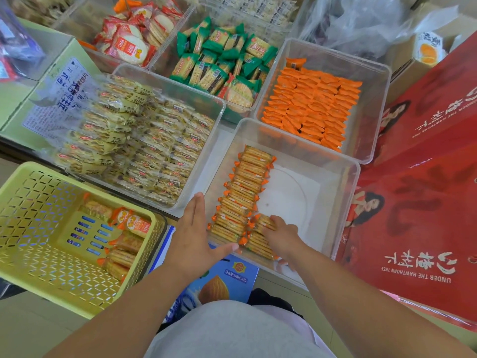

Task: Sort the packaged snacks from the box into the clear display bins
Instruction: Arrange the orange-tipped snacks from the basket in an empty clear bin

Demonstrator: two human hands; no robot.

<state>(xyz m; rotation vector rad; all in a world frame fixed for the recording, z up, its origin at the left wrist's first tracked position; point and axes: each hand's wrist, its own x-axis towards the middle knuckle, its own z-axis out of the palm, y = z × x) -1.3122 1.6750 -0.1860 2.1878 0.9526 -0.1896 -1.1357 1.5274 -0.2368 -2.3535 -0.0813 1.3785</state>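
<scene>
Down in the near clear bin [335, 202], a row of orange-ended cracker packs [242, 192] lies side by side along the left wall, running from 12 to 6 o'clock. A second, short row starts just beside it at the near end. The right hand [282, 235] is inside the bin on that short row, its fingers [265, 223] bent over the top pack; whether it pinches the pack or only presses it cannot be told. The left hand [192, 233] is open and flat against the outside of the bin's near-left corner, fingers straight and the thumb lying along the near wall.

At 9 o'clock from the bin sits a yellow-green basket [31, 228] with a few more such packs, the basket packs [124, 244], piled in its right end. At 11 o'clock is a bin of pale yellow packs [154, 151], nearly full. At 1 o'clock, touching the near bin, a bin of orange sachets [312, 104] is filled in tidy rows. Farther out at 12 o'clock are a bin of green packs [222, 63] and one of red-and-white packs [134, 40]. Red cartons [418, 177] lean at 3 o'clock, a blue carton [227, 280] lies under the near edge at 7 o'clock, and a crumpled plastic bag [361, 19] fills the far right.
</scene>
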